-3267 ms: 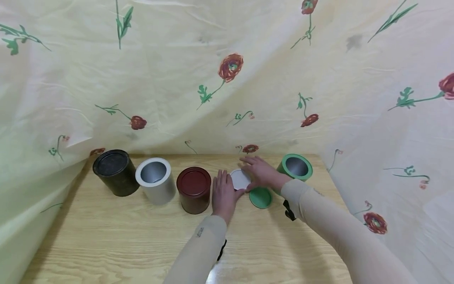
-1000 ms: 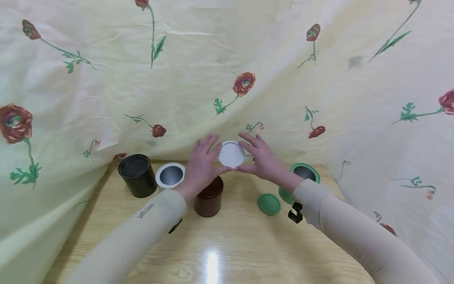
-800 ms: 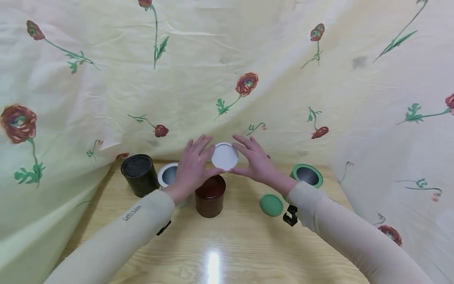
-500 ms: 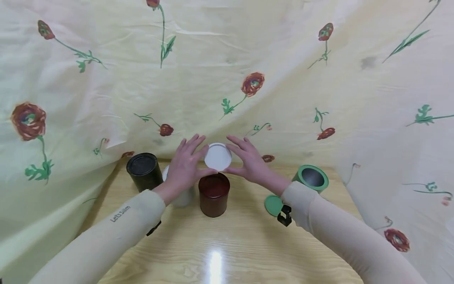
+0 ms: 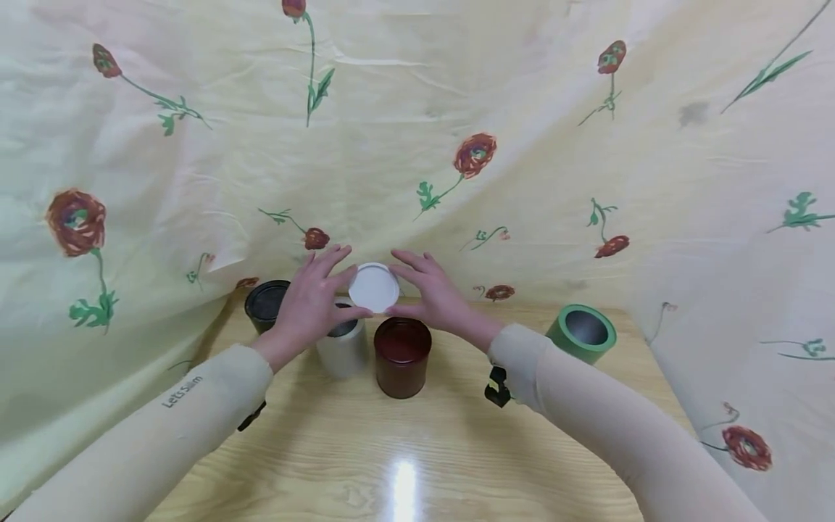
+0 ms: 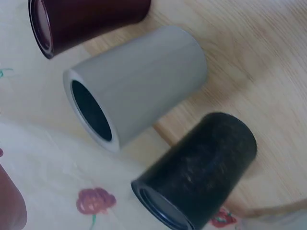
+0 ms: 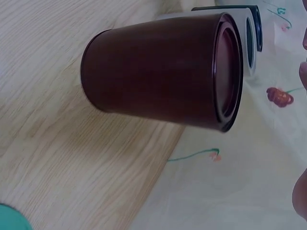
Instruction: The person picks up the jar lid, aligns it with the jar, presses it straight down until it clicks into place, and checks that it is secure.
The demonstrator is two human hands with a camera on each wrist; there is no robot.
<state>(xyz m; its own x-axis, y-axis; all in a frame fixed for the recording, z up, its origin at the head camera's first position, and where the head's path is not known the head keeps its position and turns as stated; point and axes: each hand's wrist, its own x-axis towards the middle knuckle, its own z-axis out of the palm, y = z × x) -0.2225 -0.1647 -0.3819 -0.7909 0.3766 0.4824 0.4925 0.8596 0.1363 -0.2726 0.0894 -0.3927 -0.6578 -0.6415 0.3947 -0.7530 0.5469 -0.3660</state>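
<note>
In the head view a round white lid [image 5: 374, 288] is held up off the table between both hands. My left hand [image 5: 306, 301] grips its left edge with thumb and forefinger, other fingers spread. My right hand [image 5: 435, 293] grips the right edge the same way. Behind and below the lid stands a white can [image 5: 342, 355], its top partly hidden; the left wrist view shows that white can [image 6: 144, 81] uncovered and dark inside. Right of it stands a dark red can [image 5: 402, 366] with its lid on.
A black lidded can [image 5: 264, 303] stands at the left, partly behind my left hand. An uncovered green can [image 5: 582, 335] is at the back right. A green lid [image 7: 12, 219] lies on the wooden table [image 5: 365, 449]. Flowered cloth [image 5: 391, 109] hangs behind.
Both hands took the white lid from the table beside the green lid, raised it, and carried it left past the red can toward the white can. The cans have stayed put.
</note>
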